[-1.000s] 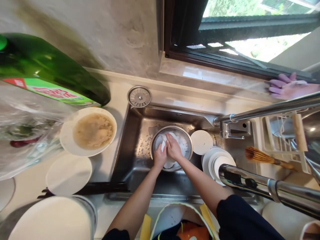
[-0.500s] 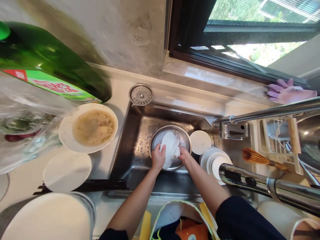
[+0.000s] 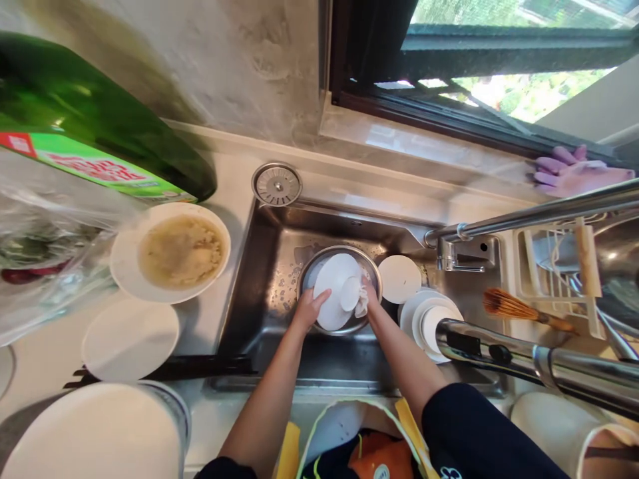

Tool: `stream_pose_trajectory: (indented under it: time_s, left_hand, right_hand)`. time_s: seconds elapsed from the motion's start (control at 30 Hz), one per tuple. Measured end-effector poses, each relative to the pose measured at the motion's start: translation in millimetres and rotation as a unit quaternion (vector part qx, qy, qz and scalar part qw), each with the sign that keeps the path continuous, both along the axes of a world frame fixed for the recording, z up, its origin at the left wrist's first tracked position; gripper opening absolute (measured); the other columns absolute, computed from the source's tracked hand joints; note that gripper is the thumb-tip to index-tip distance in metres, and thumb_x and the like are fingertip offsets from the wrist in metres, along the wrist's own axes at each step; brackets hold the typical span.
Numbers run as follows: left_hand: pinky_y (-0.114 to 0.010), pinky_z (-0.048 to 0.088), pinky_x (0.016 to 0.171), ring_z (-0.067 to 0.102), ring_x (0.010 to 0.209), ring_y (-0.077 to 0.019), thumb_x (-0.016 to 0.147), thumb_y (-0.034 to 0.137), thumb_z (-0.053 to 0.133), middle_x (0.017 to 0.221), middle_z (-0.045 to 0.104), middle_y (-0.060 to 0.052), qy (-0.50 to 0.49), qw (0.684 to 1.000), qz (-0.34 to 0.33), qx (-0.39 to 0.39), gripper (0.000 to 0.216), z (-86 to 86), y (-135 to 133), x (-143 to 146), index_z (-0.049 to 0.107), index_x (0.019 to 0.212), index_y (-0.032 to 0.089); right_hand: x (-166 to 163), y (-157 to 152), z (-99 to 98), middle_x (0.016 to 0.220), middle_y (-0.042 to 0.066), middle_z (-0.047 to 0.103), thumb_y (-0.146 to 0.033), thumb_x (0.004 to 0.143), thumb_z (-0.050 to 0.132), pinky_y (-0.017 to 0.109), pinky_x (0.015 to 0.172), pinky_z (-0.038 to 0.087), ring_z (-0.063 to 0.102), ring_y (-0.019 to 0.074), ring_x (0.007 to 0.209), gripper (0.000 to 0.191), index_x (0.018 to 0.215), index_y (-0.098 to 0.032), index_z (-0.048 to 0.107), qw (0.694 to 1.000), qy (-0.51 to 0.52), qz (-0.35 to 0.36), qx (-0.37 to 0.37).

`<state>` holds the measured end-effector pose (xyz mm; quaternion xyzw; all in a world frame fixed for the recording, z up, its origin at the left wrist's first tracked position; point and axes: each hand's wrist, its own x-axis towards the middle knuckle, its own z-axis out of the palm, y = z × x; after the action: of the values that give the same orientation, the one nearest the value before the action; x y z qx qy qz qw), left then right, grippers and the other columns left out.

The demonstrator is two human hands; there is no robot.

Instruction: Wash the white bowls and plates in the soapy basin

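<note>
A white ceramic bowl (image 3: 333,293) sits tilted over a steel basin (image 3: 339,250) in the stainless sink (image 3: 264,279), its underside and round foot facing up. My left hand (image 3: 310,310) grips the bowl's near side. My right hand (image 3: 368,301) presses a white cloth (image 3: 361,303) against the bowl's foot. Both hands are over the basin, and soapy white matter inside it is mostly hidden by the bowl.
A white plate (image 3: 399,279) and stacked white dishes (image 3: 429,326) stand right of the basin in the sink. A plate with food residue (image 3: 124,266) and a green bottle (image 3: 100,126) are on the left counter. A chrome faucet (image 3: 529,226) crosses above right.
The bowl has swung over the basin with its underside up, and my right hand has moved onto its foot with the cloth. The view has shifted slightly.
</note>
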<state>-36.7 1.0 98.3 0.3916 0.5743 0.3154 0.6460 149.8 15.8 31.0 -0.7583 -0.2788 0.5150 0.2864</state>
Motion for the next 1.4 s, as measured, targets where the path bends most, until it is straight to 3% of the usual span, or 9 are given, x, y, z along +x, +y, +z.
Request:
stream_pose_trajectory:
  time_s: [0.2, 0.37, 0.5, 0.7, 0.83, 0.93, 1.03, 1.2, 1.4]
  left_hand:
    - [-0.030, 0.051, 0.063, 0.065, 0.073, -0.0215, 0.070, 0.047, 0.064, 0.086, 0.072, -0.012, 0.057, 0.997, 0.012, -0.047, 0.042, 2.2, 3, -7, 0.069, 0.088, 0.009]
    - [-0.028, 0.047, 0.059, 0.063, 0.066, -0.0195, 0.073, 0.046, 0.060, 0.079, 0.072, -0.010, 0.195, 0.981, -0.017, 0.005, 0.038, 10.5, 7, -8, 0.069, 0.085, 0.011]
    - [-0.027, 0.046, 0.060, 0.062, 0.062, -0.0186, 0.079, 0.044, 0.055, 0.075, 0.071, -0.010, 0.300, 0.952, -0.016, 0.052, 0.035, 12.7, 8, -6, 0.069, 0.086, 0.013]
    - [-0.029, 0.047, 0.067, 0.066, 0.072, -0.0220, 0.082, 0.044, 0.052, 0.080, 0.071, -0.012, 0.361, 0.930, -0.026, 0.071, 0.035, 13.1, 9, -2, 0.068, 0.088, 0.014]
    - [-0.029, 0.047, 0.067, 0.066, 0.074, -0.0221, 0.078, 0.043, 0.057, 0.081, 0.072, -0.011, 0.368, 0.926, -0.036, 0.069, 0.032, 12.4, 9, -1, 0.068, 0.087, 0.015]
    - [-0.028, 0.047, 0.065, 0.065, 0.073, -0.0218, 0.075, 0.042, 0.061, 0.081, 0.071, -0.011, 0.362, 0.929, -0.045, 0.067, 0.031, 11.7, 8, 1, 0.067, 0.087, 0.015]
    - [-0.028, 0.047, 0.063, 0.065, 0.071, -0.0211, 0.074, 0.042, 0.061, 0.079, 0.071, -0.009, 0.340, 0.935, -0.057, 0.080, 0.032, 11.5, 7, 5, 0.066, 0.089, 0.015]
    - [-0.027, 0.044, 0.059, 0.062, 0.065, -0.0201, 0.075, 0.032, 0.058, 0.072, 0.069, -0.008, 0.321, 0.938, -0.086, 0.093, 0.022, 9.7, 3, 12, 0.065, 0.086, 0.015]
    - [-0.028, 0.045, 0.059, 0.061, 0.061, -0.0189, 0.075, 0.023, 0.053, 0.068, 0.067, -0.009, 0.284, 0.946, -0.117, 0.102, 0.014, -2.3, -3, 11, 0.064, 0.073, 0.015]
  right_hand:
    - [2, 33, 2.3, 0.054, -0.002, 0.052, -0.047, 0.086, 0.041, 0.024, 0.064, 0.044, 0.050, 0.0126, 0.060, 0.041, 0.060, -0.017, 0.054, 0.989, -0.013, 0.144, -0.007]
    - [-5, 44, 5.9, 0.073, 0.003, 0.062, -0.044, 0.090, 0.034, 0.029, 0.077, 0.045, 0.056, 0.0160, 0.072, 0.040, 0.080, -0.017, 0.061, 0.944, -0.071, 0.307, 0.099]
    - [-2, 23, 4.1, 0.112, 0.014, 0.063, -0.027, 0.088, 0.034, 0.036, 0.097, 0.039, 0.055, 0.0219, 0.106, 0.038, 0.114, -0.012, 0.058, 0.935, -0.152, 0.286, 0.147]
    - [-18, -40, -9.3, 0.153, 0.021, 0.014, -0.019, 0.072, 0.053, 0.056, 0.109, 0.019, 0.010, 0.0344, 0.141, 0.077, 0.143, -0.005, 0.025, 0.888, -0.281, 0.347, 0.109]
    - [-23, -34, -14.0, 0.149, 0.021, 0.027, -0.013, 0.066, 0.056, 0.052, 0.105, 0.028, 0.028, 0.0351, 0.134, 0.071, 0.135, -0.008, 0.040, 0.887, -0.265, 0.374, 0.052]
    - [-16, -16, 2.3, 0.115, 0.016, 0.062, -0.015, 0.072, 0.049, 0.042, 0.096, 0.041, 0.055, 0.0281, 0.107, 0.041, 0.111, -0.010, 0.059, 0.928, -0.234, 0.290, 0.018]
    - [-11, -13, 40.0, 0.088, 0.009, 0.067, -0.025, 0.076, 0.047, 0.037, 0.082, 0.047, 0.061, 0.0238, 0.083, 0.030, 0.100, -0.015, 0.062, 0.962, -0.188, 0.186, 0.063]
    - [-27, -25, 96.8, 0.094, 0.007, 0.065, -0.031, 0.076, 0.049, 0.037, 0.085, 0.047, 0.060, 0.0222, 0.088, 0.032, 0.104, -0.018, 0.060, 0.947, -0.066, 0.215, 0.230]
    - [-62, -5, 90.4, 0.134, 0.008, 0.050, -0.031, 0.085, 0.043, 0.046, 0.112, 0.023, 0.036, 0.0236, 0.132, 0.039, 0.120, -0.020, 0.054, 0.887, -0.064, 0.335, 0.311]
